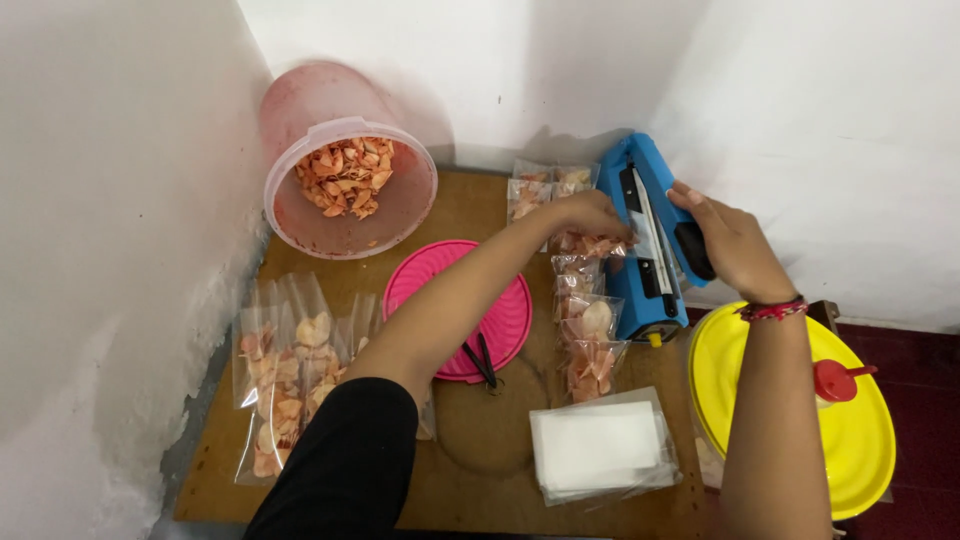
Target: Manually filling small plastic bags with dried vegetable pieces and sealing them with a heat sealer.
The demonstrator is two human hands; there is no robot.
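My left hand point(590, 215) reaches across the board and holds a small clear bag of orange chips point(588, 244) at the jaw of a blue heat sealer point(650, 235). Resting on the sealer's black-handled arm is my right hand point(735, 245), its fingers curled over it; a red band sits on that wrist. Several more filled small bags point(588, 340) lie in a row just left of the sealer.
A tilted pink tub of orange chips point(345, 185) leans in the back left corner. A pink round lid point(500, 300) with black scissors point(483, 362) lies mid-board. Filled bags point(290, 370) lie front left, empty clear bags point(600, 450) front right, and a yellow lid point(790, 410) far right.
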